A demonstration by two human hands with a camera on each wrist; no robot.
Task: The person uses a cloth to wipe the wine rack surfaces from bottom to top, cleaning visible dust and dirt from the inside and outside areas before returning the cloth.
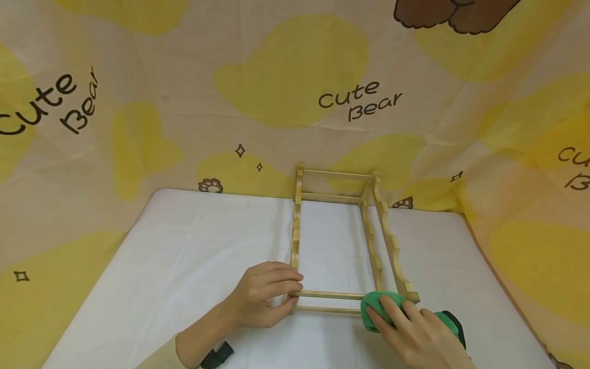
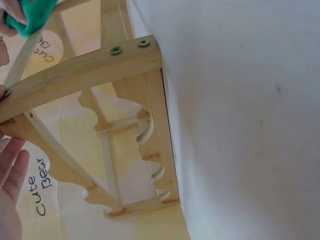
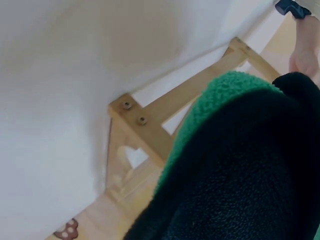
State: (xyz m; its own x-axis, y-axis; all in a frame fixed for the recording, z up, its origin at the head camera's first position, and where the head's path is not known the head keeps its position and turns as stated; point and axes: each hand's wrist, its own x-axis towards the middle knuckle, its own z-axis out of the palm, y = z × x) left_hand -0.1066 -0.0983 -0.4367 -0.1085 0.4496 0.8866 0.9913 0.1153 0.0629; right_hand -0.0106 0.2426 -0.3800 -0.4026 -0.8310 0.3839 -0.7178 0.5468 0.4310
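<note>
A white-covered surface (image 1: 221,236) reaches back to a printed fabric (image 1: 286,72) that hangs behind its far edge and along both sides, pale with yellow blotches, paw prints and "Cute Bear" lettering. The wooden rack (image 1: 392,241) stands right of the middle, running from the far edge toward the near edge, well in from the left and right edges. At its near end, the left hand (image 1: 267,294) grips the left corner, while the right hand (image 1: 417,328) clasps a green cloth (image 1: 375,306) against the right.

Left fingers (image 1: 280,288) and right fingers (image 1: 395,312) bent
</note>
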